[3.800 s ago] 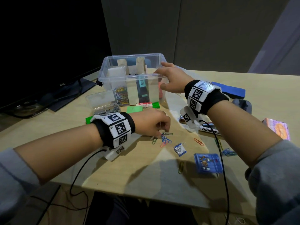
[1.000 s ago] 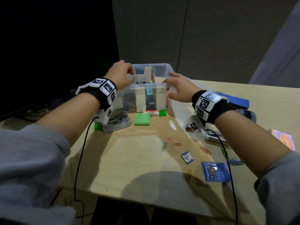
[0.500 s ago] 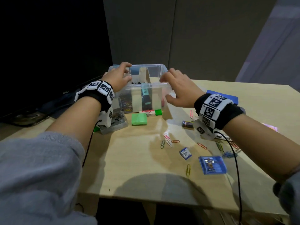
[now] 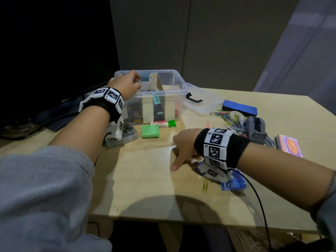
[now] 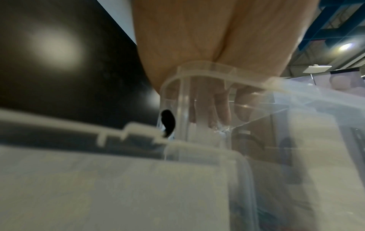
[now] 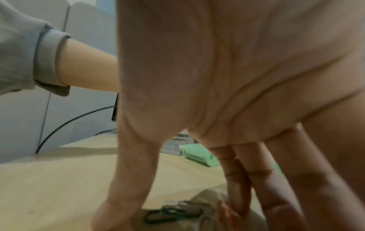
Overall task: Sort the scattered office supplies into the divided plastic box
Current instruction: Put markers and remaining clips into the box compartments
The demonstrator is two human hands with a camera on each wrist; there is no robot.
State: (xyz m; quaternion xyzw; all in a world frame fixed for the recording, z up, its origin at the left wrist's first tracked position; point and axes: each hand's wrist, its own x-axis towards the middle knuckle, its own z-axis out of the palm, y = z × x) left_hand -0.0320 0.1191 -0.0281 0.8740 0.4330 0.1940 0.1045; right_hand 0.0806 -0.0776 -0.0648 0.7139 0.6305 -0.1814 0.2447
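1. The light wooden table (image 4: 145, 193) is bare at its near edge, and grey wall panels (image 4: 181, 33) stand behind it.
2. A yellow paper clip (image 4: 205, 186) lies near the front, beside a flat blue plastic case (image 4: 236, 184).
3. The right hand (image 4: 183, 148) is down on the table in the middle. Half a second ago it was up at the box rim. Its thumb and fingers reach down around a few small paper clips (image 6: 173, 214); whether they pinch one is hard to tell.
4. A green square pad (image 4: 150, 131) and a small white eraser (image 4: 160, 124) lie just in front of the box.
5. On the right lie a heap of coloured paper clips (image 4: 224, 116), a grey stapler (image 4: 255, 130) and a blue board eraser (image 4: 239, 107).
6. The clear plastic box with card dividers (image 4: 174, 91) stands at the far left of the table. Its long side runs left to right, open top up.
7. The left hand (image 4: 125, 85) grips the box's far left corner, fingers curled over the rim, as before.
8. A dark monitor (image 4: 54, 51) stands at the far left.
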